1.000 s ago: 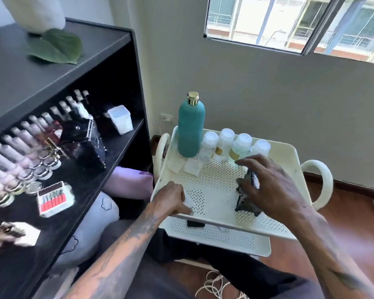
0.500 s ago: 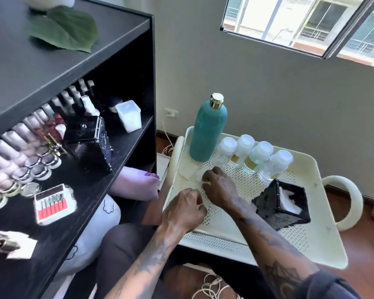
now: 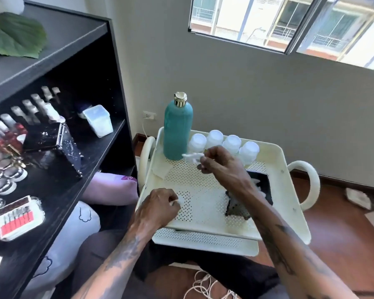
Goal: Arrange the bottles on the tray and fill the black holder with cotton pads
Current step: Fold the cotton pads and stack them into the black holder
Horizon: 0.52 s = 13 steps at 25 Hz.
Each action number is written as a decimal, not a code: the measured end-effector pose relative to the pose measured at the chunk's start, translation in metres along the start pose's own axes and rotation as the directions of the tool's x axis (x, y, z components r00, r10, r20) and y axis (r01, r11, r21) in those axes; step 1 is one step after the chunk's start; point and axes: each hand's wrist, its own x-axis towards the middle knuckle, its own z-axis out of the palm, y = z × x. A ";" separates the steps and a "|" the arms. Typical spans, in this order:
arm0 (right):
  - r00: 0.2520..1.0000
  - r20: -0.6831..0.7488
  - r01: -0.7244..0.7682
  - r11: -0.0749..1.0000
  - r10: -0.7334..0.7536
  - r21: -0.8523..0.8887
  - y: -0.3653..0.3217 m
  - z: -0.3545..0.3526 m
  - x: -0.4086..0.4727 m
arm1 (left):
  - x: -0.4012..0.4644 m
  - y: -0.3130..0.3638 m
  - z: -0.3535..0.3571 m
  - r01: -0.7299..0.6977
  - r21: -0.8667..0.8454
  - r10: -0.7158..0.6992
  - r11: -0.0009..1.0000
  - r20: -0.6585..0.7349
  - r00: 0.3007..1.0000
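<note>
A cream perforated tray point(image 3: 289, 212) tops a small cart. A tall teal bottle point(image 3: 177, 130) with a gold cap stands at its far left corner. Beside it runs a row of several small white-capped bottles point(image 3: 231, 143). My right hand point(image 3: 222, 167) is raised above the tray and pinches white cotton pads point(image 3: 191, 157) between its fingertips. The black holder point(image 3: 261, 186) sits on the tray's right side, partly behind my right forearm, with white cotton inside. My left hand point(image 3: 158, 208) rests on the tray's near left edge, fingers curled on a small white pad point(image 3: 180, 201). Another pad point(image 3: 162, 170) lies near the teal bottle.
A black shelf unit point(image 3: 58, 160) stands to the left, holding rows of nail polish bottles, a black glittery case point(image 3: 58, 147), a clear tub point(image 3: 98, 120) and a box of drill bits point(image 3: 17, 216). The cart has a lower perforated shelf point(image 3: 203, 240) and looped side handles point(image 3: 309, 182). A white cord lies on the floor.
My right hand left the black holder, reached to the tray's left side and lifted up with cotton pads. The left hand stayed at the near left edge. The camera shifted.
</note>
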 end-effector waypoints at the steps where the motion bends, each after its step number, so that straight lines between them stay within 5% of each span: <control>1: 0.996 -0.066 0.058 0.998 -0.058 -0.001 -0.011 -0.017 -0.008 | 0.001 -0.001 0.001 0.008 0.002 -0.008 1.000 0.016 1.000; 5: 0.822 -0.375 0.332 0.896 -0.428 -0.293 -0.036 -0.088 -0.045 | 0.004 -0.004 0.002 0.014 0.009 -0.015 1.000 0.041 0.999; 7: 0.730 -0.396 0.351 0.802 -0.558 -0.483 -0.028 -0.109 -0.069 | 0.004 -0.004 0.002 0.016 0.008 -0.016 1.000 0.046 0.999; 10: 0.796 -0.249 0.256 0.680 -0.551 -0.687 0.010 -0.108 -0.086 | 0.005 -0.004 0.001 0.031 0.016 -0.031 0.999 0.048 0.998; 13: 0.941 -0.007 0.163 0.469 -0.339 -0.868 0.047 -0.090 -0.090 | 0.004 -0.003 0.001 0.031 0.022 -0.033 0.999 0.050 0.998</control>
